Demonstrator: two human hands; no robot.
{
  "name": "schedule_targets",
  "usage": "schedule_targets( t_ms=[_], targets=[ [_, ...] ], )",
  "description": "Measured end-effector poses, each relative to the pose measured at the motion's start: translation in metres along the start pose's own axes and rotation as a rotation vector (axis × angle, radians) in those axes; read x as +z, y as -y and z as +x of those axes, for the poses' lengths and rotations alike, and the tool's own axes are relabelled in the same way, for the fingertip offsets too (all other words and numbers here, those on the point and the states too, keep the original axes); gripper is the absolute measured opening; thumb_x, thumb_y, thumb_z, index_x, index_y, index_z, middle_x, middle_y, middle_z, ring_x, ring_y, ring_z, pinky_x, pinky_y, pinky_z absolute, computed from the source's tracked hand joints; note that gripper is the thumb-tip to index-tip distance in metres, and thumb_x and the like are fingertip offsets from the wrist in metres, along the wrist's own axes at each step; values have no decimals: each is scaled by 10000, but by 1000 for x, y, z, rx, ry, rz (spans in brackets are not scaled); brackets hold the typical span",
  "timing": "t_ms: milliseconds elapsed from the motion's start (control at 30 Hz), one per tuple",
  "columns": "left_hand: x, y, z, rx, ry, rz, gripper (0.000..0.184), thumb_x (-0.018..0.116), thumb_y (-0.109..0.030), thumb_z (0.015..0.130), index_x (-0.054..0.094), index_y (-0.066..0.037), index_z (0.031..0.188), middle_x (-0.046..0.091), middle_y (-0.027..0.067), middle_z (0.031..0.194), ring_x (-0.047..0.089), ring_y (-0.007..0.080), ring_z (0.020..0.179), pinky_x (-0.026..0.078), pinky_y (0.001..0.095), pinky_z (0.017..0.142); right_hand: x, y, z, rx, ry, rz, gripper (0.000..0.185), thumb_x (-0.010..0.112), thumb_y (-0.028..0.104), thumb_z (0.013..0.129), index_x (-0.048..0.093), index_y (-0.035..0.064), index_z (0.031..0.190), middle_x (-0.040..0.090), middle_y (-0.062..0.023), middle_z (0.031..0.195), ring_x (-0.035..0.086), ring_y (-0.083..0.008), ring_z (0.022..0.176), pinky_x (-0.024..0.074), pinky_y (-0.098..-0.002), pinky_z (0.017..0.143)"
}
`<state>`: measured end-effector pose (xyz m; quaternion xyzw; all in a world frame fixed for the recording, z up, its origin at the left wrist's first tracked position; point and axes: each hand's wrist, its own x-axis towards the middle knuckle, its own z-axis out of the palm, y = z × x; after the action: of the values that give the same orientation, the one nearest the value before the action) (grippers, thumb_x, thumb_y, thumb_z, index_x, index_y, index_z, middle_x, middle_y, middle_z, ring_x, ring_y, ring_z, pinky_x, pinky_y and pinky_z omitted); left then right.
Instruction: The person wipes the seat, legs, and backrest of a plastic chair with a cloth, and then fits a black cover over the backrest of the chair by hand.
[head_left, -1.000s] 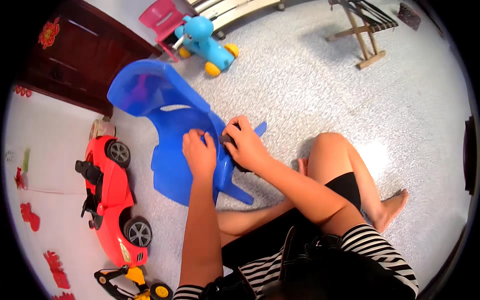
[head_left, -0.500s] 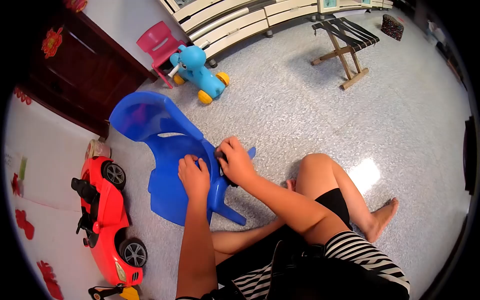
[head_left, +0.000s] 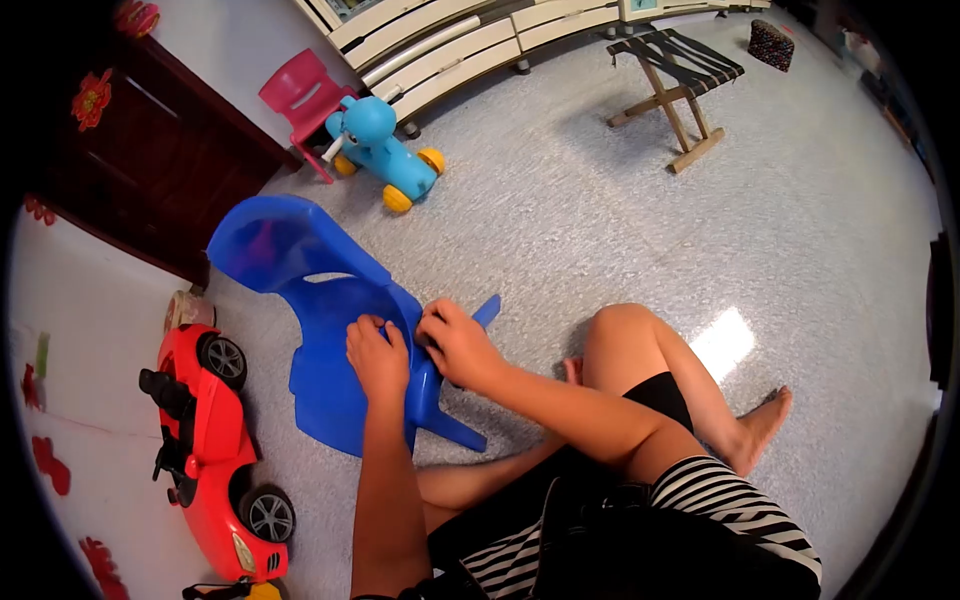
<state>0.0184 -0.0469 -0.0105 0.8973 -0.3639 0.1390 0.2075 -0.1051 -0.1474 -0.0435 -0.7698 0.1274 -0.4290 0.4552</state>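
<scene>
A blue plastic chair (head_left: 330, 390) lies tipped on the floor in front of me, its legs pointing right. My left hand (head_left: 378, 358) rests at the seat with its fingers curled; whatever they pinch is hidden. Just to the right, my right hand (head_left: 456, 345) is closed at the underside edge of the seat, around something dark that is mostly covered by the fingers. The two hands are close together but apart, one on each side of the seat's edge.
A red toy car (head_left: 218, 430) stands at the left by the wall. Beyond the blue chair are a blue ride-on toy (head_left: 385, 155) and a pink chair (head_left: 303, 95). A folding stool (head_left: 680, 75) stands at the upper right. My bent leg (head_left: 640, 350) is at the right.
The view has tilted up, showing more of the cabinet and stool. Both hands stay at the chair; my right fingers now cover more of the dark thing.
</scene>
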Motion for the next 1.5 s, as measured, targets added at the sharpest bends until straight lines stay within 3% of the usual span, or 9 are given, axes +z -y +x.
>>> schedule_targets(
  t_ms=[167, 267, 467, 767, 867, 967, 1067, 1333, 1500],
  targets=[
    [0, -1, -1, 1, -2, 15, 200, 644, -202, 939, 600, -40, 1047, 603, 177, 1064, 584, 392, 1070, 443, 511, 923, 2, -13, 32, 140, -96, 23, 226, 712, -73, 772, 641, 12, 968, 580, -172, 1108, 617, -397, 1009, 523, -424, 867],
    [-4, -4, -1, -5, 0, 5, 199, 644, -197, 939, 598, -37, 1048, 599, 179, 1063, 584, 392, 1068, 442, 510, 922, 4, -4, 31, 132, -159, -3, 228, 715, -69, 782, 639, 14, 980, 582, -164, 1108, 624, -397, 1014, 526, -423, 873],
    [-2, -5, 1, -6, 17, -25, 200, 641, -187, 941, 595, -25, 1050, 595, 179, 1068, 579, 389, 1068, 434, 506, 934, -4, -2, 7, 105, -7, 45, 216, 736, -51, 805, 634, 0, 988, 581, -156, 1121, 635, -361, 1055, 531, -402, 885],
    [-2, 1, 0, 6, 12, -58, 200, 641, -186, 941, 599, -24, 1049, 603, 176, 1055, 585, 389, 1051, 438, 502, 932, 1, 2, 32, -36, -200, 53, 219, 748, -21, 833, 667, 37, 1029, 582, -151, 1172, 632, -355, 1080, 522, -383, 921],
    [-1, 0, 2, 26, 3, -58, 198, 644, -183, 938, 600, -23, 1046, 606, 176, 1055, 586, 389, 1049, 441, 503, 926, -8, -7, 22, 119, -8, 71, 278, 786, 65, 835, 682, 59, 1093, 605, -160, 1194, 631, -372, 1109, 517, -395, 936],
    [-3, 0, 0, 24, 20, -70, 199, 648, -179, 933, 599, -22, 1045, 605, 176, 1055, 585, 389, 1050, 441, 504, 926, -17, -3, 42, 281, 152, 172, 487, 841, 284, 817, 690, 86, 1235, 708, -173, 1136, 691, -343, 1015, 535, -406, 901],
    [-2, 4, 2, 30, 32, -75, 206, 652, -173, 924, 595, -21, 1050, 601, 177, 1055, 581, 389, 1055, 438, 500, 933, -21, -6, 57, 417, 375, 147, 478, 853, 289, 801, 702, 80, 1204, 725, -168, 1086, 706, -327, 972, 543, -403, 873],
    [-3, -1, 2, 218, 106, -120, 222, 657, -156, 906, 592, -15, 1064, 591, 191, 1051, 568, 410, 1068, 438, 512, 949, -21, 9, 14, 336, -12, 123, 407, 849, 274, 787, 714, 29, 1083, 706, -170, 1064, 652, -384, 1029, 512, -445, 911],
    [-12, 9, 7, 419, 166, -199, 321, 652, -137, 900, 619, 1, 1188, 623, 231, 1234, 574, 452, 1148, 467, 519, 999, -7, 33, -14, 365, -164, 78, 355, 837, 212, 797, 693, 39, 1072, 687, -164, 1074, 619, -392, 1056, 498, -461, 928]
  ],
)
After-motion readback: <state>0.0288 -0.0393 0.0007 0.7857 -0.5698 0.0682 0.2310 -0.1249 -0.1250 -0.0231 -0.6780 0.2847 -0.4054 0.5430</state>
